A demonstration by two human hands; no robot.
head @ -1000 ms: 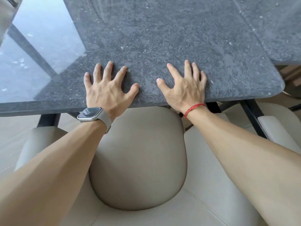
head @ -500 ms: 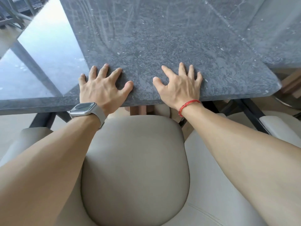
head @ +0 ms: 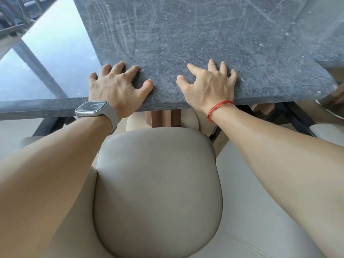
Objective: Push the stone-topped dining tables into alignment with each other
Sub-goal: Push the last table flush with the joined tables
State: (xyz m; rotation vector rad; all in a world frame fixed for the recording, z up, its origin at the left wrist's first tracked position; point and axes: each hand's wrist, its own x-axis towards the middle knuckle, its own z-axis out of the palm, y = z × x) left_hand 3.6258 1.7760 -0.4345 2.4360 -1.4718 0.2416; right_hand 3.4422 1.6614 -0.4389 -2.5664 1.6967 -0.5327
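- The left hand point(head: 119, 86) lies palm down, its fingers point(head: 133, 70) spread and bent at the knuckles, and the thumb points to the right.
- The right hand point(head: 208, 86) lies the same way, fingers point(head: 222, 67) arched and apart, thumb pointing left.
- Both forearms are bare and reach forward, nearly straight.
- The left wrist carries a watch point(head: 93, 108); the right wrist carries a red string bracelet point(head: 217, 107).

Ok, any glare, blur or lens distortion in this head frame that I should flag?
Head view: strong window glare washes out the stone tabletop's left part; wide-angle bending curves its near edge and stretches the forearms; left hand and right hand are sharp, as is the beige chair back; the far right corner is slightly soft.
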